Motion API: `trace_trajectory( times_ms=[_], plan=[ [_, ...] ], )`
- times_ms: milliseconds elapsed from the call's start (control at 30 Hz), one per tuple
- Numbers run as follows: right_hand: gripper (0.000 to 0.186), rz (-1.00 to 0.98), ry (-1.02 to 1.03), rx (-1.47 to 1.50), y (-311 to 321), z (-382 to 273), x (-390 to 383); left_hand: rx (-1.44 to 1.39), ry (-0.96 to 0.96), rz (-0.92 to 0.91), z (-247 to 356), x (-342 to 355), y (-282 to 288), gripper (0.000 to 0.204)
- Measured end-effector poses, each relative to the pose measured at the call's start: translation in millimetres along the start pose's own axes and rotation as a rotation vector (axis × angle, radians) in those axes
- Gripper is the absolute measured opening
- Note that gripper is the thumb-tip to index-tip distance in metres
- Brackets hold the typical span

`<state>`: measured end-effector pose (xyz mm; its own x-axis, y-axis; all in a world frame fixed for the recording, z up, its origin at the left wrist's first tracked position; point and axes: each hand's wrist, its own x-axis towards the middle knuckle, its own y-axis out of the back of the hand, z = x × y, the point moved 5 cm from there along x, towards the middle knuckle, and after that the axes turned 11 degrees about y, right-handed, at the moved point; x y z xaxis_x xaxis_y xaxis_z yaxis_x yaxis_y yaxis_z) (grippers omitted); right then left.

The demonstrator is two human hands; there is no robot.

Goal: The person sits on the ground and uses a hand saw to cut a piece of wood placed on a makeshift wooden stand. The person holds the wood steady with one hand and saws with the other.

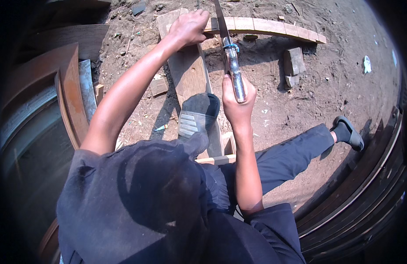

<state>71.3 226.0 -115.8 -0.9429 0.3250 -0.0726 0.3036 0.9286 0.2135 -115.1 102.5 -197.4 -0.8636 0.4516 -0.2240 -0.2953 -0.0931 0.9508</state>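
My right hand (239,99) is wrapped round the handle of a handsaw (220,22), whose blade points away from me. A bluish band circles the saw where blade and handle meet. The blade crosses a curved wooden strip (269,27) that has several lines across it. Close to the blade's left side, my left hand (190,28) is closed over the strip's near-left end, its fingertips partly hidden. Under that hand lies a long wooden board (189,75). My sandalled foot (199,114) rests on the board nearer to me.
A wooden block (293,61) lies on the dirt to the right, and a smaller offcut (158,86) left of the board. A brown wooden frame (74,97) stands at the left. Dark stacked lengths (357,189) line the right edge. My other foot (347,133) stretches out right.
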Motion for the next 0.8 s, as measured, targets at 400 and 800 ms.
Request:
trace_trajectory(
  times_ms=[400,800],
  plan=[
    [0.013,-0.001,0.038,-0.039,6,1,-18,0.012,0.02,0.001,1,-3,4,0.037],
    [0.015,-0.033,-0.088,-0.036,30,-10,-72,0.062,0.028,-0.01,-5,-3,1,0.036]
  ],
)
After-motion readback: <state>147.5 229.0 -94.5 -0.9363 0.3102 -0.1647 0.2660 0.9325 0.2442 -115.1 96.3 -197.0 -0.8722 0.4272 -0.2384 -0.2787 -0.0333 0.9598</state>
